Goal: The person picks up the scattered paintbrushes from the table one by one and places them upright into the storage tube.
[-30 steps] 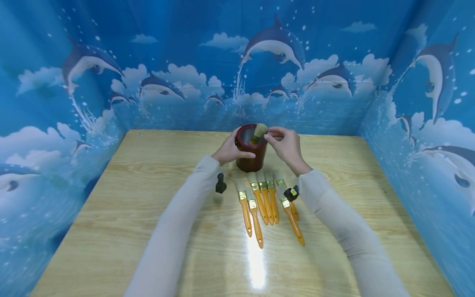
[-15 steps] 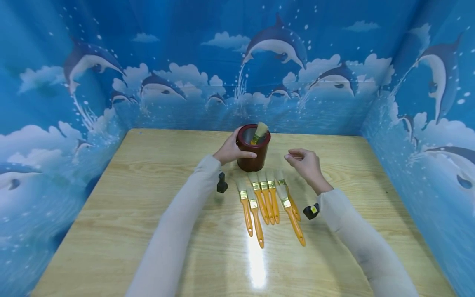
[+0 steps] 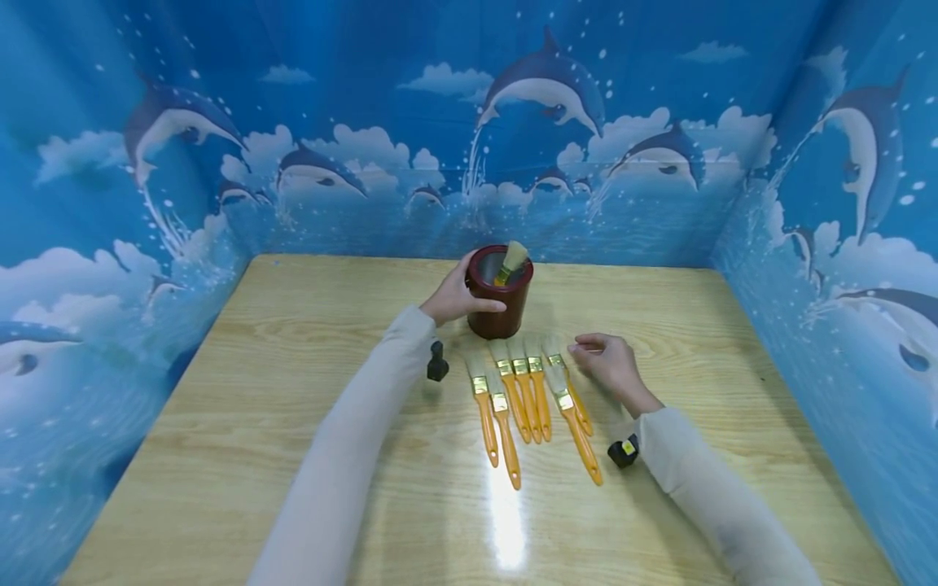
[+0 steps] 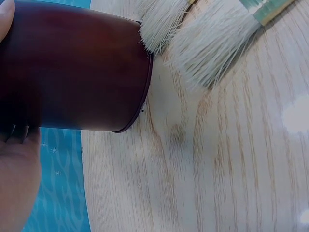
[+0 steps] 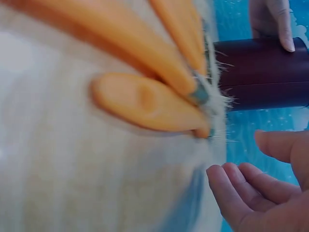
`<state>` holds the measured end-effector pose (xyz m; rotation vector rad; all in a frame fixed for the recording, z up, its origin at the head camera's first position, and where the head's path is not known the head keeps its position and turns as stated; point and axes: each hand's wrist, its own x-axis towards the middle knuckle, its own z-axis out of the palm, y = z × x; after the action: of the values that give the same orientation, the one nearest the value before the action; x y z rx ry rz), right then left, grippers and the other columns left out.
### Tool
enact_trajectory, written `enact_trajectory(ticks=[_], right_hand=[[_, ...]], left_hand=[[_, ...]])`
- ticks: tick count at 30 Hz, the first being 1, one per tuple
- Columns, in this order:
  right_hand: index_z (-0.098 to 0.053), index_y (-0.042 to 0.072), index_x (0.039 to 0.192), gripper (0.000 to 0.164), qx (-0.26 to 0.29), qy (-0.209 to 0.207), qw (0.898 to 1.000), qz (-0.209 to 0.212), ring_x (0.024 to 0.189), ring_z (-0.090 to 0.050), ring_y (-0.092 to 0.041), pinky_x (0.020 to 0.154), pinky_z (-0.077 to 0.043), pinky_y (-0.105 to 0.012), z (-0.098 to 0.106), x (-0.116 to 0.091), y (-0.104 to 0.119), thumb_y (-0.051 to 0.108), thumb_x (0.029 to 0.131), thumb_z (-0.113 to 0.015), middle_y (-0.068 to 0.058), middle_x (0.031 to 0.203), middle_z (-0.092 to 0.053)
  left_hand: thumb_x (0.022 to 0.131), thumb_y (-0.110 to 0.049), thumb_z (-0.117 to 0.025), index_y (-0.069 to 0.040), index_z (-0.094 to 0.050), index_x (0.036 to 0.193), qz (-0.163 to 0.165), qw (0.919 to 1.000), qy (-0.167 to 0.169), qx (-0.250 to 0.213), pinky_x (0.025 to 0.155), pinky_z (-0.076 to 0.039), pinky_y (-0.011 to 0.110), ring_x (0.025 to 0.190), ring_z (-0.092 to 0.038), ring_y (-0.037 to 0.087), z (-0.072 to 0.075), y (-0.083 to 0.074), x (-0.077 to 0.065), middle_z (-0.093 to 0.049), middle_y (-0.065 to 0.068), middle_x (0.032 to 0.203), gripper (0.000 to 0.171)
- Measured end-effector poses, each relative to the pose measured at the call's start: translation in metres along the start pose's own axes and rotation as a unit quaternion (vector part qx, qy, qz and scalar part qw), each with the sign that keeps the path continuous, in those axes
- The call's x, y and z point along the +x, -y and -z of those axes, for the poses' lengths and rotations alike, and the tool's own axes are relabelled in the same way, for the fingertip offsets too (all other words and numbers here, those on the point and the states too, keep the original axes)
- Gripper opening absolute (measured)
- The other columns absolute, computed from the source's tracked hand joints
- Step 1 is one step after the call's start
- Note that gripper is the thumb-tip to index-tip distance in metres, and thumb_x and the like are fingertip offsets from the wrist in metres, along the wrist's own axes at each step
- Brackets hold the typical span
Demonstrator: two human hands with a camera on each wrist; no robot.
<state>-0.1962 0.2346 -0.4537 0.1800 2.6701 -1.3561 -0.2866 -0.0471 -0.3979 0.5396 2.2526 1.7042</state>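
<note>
On the wooden tabletop (image 3: 308,407), I'm seeing a glossy dark-red cylindrical pot (image 3: 513,314), the left grip (image 3: 454,300) holding its side. Front-right of it, the right grip (image 3: 611,365) is hovering empty, fingers parted. Nearer than the pot, orange-handled, pale-bristled flat paintbrushes (image 3: 527,397) are lying, likely light; I'm favouring stiff handles over soft bristles.

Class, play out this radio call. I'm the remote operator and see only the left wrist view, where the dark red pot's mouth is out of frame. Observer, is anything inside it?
Observer: Yes, the head view shows one paintbrush tilted inside the pot.
Operator: What does the right hand hold?
Observer: Nothing, as the right wrist view shows.
Operator: How many more brushes lie on the table?
Observer: Seven are visible there in the head view.
</note>
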Motion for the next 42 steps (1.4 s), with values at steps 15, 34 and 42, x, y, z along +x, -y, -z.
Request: enact_trajectory(ticks=[15, 34, 42], right_hand=[[-0.063, -0.004, 0.12, 0.038, 0.001, -0.004, 1.0, 0.021, 0.086, -0.066, -0.021, 0.071, -0.055, -0.027, -0.018, 0.003, -0.01, 0.022, 0.093, -0.064, -0.019, 0.105, -0.068], [-0.068, -0.001, 0.095, 0.03, -0.108, -0.006, 0.994, -0.006, 0.074, -0.06, -0.019, 0.062, -0.047, -0.03, -0.027, 0.015, 0.002, 0.026, 0.083, -0.075, -0.01, 0.085, -0.067], [-0.068, 0.001, 0.091, 0.027, -0.107, 0.014, 0.994, -0.032, 0.073, -0.055, -0.019, 0.061, -0.044, -0.028, -0.024, 0.015, 0.008, 0.025, 0.082, -0.076, -0.008, 0.082, -0.063]], left_hand=[[0.078, -0.012, -0.08, -0.013, -0.017, 0.153, -0.002, 1.0, -0.001, 0.005, 0.109, -0.035, 0.044, 0.135, -0.037, 0.025, 0.0, 0.0, 0.001, -0.033, 0.01, 0.151, 0.098], [0.079, -0.011, -0.079, -0.012, -0.014, 0.154, 0.007, 1.0, 0.003, -0.006, 0.108, -0.036, 0.043, 0.135, -0.037, 0.025, -0.001, 0.0, -0.001, -0.033, 0.011, 0.151, 0.099], [0.079, -0.011, -0.079, -0.013, -0.015, 0.154, 0.005, 0.9999, 0.006, -0.01, 0.108, -0.036, 0.042, 0.135, -0.037, 0.025, 0.0, 0.003, 0.0, -0.032, 0.01, 0.152, 0.098]])
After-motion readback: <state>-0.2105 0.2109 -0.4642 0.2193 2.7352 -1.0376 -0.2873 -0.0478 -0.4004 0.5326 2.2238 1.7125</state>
